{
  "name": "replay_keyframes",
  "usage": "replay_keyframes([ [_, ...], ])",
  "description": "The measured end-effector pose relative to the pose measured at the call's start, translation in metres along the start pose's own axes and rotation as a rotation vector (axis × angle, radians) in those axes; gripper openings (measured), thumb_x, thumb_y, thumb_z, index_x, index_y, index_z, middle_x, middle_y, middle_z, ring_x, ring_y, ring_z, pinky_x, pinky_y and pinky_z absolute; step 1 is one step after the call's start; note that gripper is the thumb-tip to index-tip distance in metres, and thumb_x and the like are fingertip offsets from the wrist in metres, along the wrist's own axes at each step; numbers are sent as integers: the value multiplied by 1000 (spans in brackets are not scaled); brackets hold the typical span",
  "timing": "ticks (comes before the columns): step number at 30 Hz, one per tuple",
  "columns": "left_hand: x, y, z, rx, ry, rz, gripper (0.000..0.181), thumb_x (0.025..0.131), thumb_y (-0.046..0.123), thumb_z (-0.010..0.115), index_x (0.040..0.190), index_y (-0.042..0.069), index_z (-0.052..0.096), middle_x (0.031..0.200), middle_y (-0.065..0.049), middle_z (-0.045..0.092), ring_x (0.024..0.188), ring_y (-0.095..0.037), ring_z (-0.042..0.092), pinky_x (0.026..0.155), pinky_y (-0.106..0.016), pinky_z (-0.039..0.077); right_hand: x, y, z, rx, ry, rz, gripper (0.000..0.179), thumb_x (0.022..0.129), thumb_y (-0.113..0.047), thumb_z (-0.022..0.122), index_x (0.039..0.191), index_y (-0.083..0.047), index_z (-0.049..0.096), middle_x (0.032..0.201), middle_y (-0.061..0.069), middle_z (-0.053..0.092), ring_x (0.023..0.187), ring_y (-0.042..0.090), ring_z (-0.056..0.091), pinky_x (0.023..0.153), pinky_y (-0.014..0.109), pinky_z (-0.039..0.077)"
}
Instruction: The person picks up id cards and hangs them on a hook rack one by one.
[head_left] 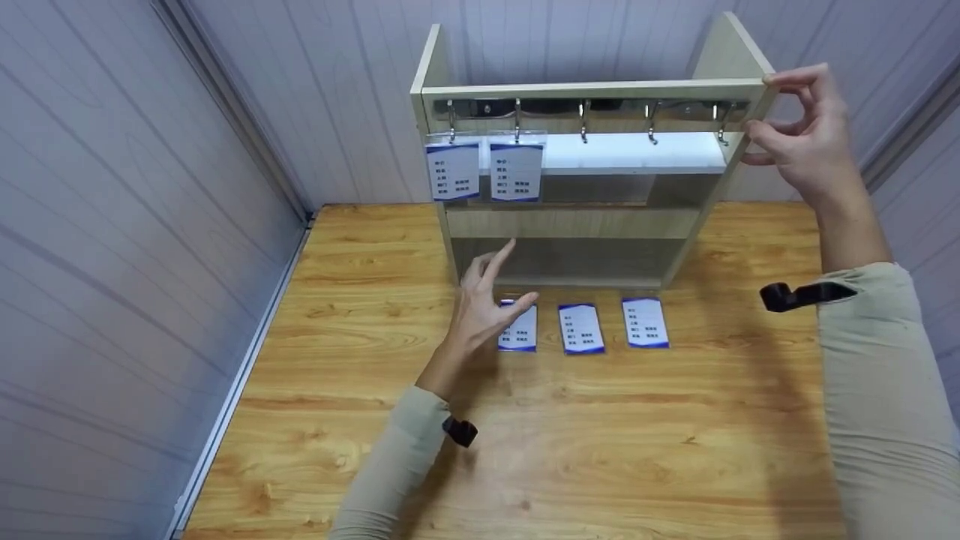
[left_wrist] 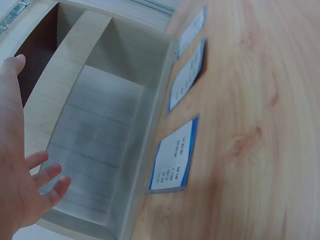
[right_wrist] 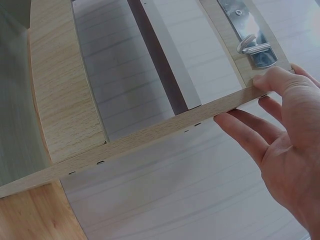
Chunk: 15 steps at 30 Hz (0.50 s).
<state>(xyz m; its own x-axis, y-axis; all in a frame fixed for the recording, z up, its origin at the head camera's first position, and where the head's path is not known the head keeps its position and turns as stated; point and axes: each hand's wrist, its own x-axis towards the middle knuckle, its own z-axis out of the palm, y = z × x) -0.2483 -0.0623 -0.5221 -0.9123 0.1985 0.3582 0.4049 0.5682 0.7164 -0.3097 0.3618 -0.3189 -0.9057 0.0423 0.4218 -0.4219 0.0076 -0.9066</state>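
My left hand hovers with spread, loosely bent fingers, holding nothing. In the head view it partly covers the leftmost name badge lying on the wooden table. Beside that lie a middle badge and a right badge. My right hand grips the upper right side panel of the wooden shelf; the right wrist view has its thumb on the front edge and fingers along the outer side. Two white-and-blue badges, one left and one right, hang from the two leftmost hooks.
A metal hook rail runs across the shelf's top front, its three right hooks bare. Grey panel walls enclose the wooden table at the left, back and right. The shelf stands toward the back.
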Motion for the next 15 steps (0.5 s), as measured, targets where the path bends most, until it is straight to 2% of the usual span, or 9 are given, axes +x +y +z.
replay_keyframes([
  [8,-6,-7,7,-14,-110,-62,98,94,59,80,177,32,36,173,-23,48,159,-51,49,126,-79,40,1,0,0,24,11,15,51,96,19,67,137,-11,60,137,7,53,90,14,84,65,29,67],
  [15,-12,-15,16,34,-180,-93,101,91,61,83,177,33,37,177,-25,44,162,-54,44,125,-81,39,2,0,0,38,13,17,51,96,21,65,136,-11,60,136,8,53,90,14,85,65,29,67],
])
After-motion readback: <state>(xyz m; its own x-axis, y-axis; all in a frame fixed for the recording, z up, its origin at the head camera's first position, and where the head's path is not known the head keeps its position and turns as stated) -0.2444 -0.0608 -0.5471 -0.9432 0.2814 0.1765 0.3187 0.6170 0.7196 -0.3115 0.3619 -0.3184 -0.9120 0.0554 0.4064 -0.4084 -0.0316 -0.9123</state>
